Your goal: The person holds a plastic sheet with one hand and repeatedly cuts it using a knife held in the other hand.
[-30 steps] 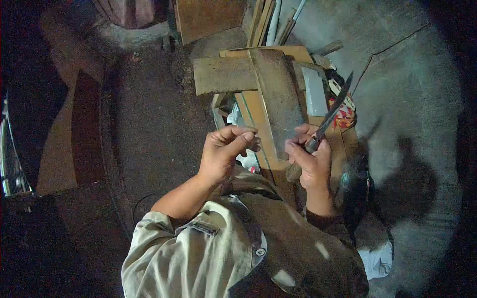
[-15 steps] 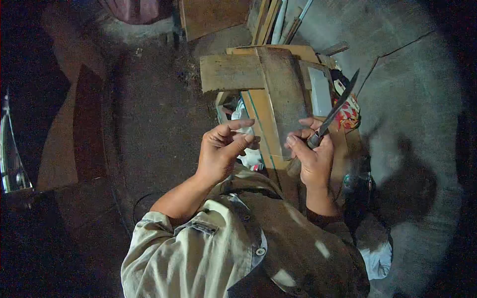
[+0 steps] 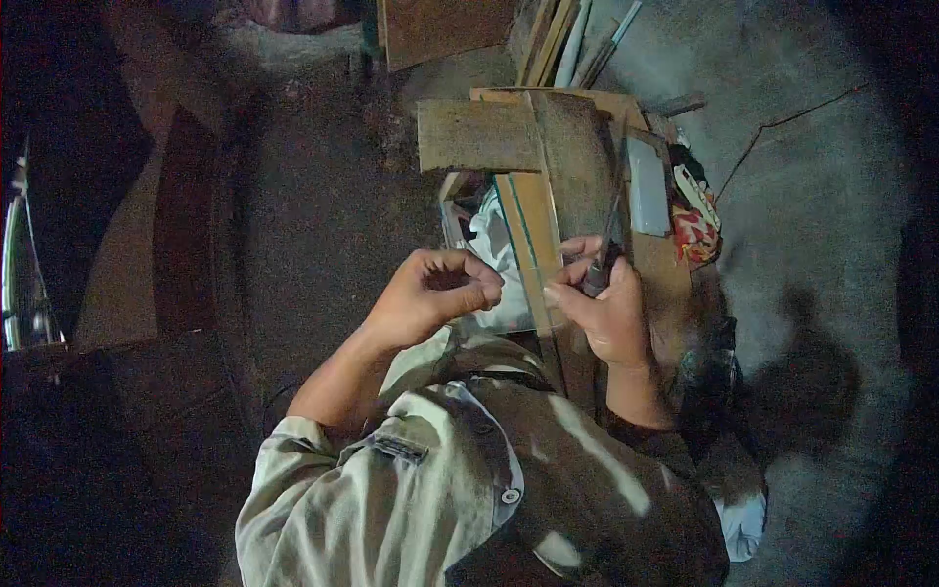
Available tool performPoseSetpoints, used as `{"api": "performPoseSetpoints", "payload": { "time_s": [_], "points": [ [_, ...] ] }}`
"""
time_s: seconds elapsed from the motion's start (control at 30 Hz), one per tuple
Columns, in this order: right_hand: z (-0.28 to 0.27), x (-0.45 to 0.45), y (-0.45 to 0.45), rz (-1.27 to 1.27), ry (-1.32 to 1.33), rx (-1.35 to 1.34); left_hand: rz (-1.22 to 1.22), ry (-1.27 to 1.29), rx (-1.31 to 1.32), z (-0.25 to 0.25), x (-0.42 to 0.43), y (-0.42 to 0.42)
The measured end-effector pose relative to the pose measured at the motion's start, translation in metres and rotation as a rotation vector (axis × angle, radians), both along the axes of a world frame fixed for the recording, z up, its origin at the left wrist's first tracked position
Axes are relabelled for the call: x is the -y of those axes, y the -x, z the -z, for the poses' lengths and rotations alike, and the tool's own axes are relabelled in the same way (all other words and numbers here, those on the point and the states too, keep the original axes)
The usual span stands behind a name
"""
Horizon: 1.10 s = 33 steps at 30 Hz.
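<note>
My right hand [image 3: 611,308] is closed round the short handle of a knife [image 3: 612,220]. Its dark, narrow blade points up and away from me, smeared by motion. The thumb and forefinger of that hand are close together in front of the handle. My left hand [image 3: 430,298] is held up to the left, thumb and fingertips pinched together. Whatever lies in that pinch, if anything, is too small to make out. Both hands are in the air above a piece of cardboard [image 3: 529,210] and some white cloth [image 3: 494,230].
A wooden board [image 3: 476,135] and a wider plank [image 3: 572,147] lie ahead. To their right are a pale flat panel [image 3: 648,186] and a red-and-yellow patterned bag [image 3: 696,235]. Long sticks [image 3: 562,44] lean at the back. A shiny metal object [image 3: 22,274] stands far left.
The knife has swung from slanting right to nearly upright. My left thumb and forefinger, apart before, have come together. The view has shifted slightly, moving the boards to the right.
</note>
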State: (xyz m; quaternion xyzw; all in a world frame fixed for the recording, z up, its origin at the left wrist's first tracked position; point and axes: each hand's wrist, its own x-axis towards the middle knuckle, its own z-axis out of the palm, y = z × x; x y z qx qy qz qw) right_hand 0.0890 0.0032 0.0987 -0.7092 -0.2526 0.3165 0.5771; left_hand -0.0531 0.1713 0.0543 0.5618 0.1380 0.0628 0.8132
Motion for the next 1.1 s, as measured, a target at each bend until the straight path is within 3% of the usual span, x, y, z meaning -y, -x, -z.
{"api": "performPoseSetpoints", "payload": {
  "time_s": [0.2, 0.27, 0.57, 0.73, 0.83, 0.93, 0.97, 1.1],
  "points": [
    [-0.005, -0.002, 0.005, -0.065, -0.076, -0.002, 0.058, -0.13, -0.064, -0.006, 0.016, -0.006],
    [-0.002, 0.002, 0.005, -0.057, -0.105, -0.001, -0.101, 0.146, -0.021, 0.005, 0.023, -0.008],
    [-0.004, 0.027, 0.005, -0.036, -0.105, 0.009, -0.131, 0.098, -0.02, -0.005, 0.048, -0.01],
    [-0.015, 0.055, 0.003, -0.053, -0.109, -0.001, -0.165, 0.223, -0.022, -0.003, 0.057, -0.008],
    [-0.024, 0.084, -0.008, -0.171, 0.137, 0.365, -0.236, 0.295, -0.034, -0.008, 0.059, -0.009],
    [-0.043, 0.1, -0.006, -0.242, 0.238, 0.428, -0.272, 0.373, 0.038, -0.002, 0.059, -0.007],
    [-0.045, 0.107, -0.008, -0.265, 0.329, 0.438, -0.293, 0.283, -0.011, -0.004, 0.059, -0.006],
    [-0.045, 0.12, -0.006, -0.277, 0.282, 0.466, -0.321, 0.307, 0.055, -0.004, 0.064, -0.008]
  ]
}}
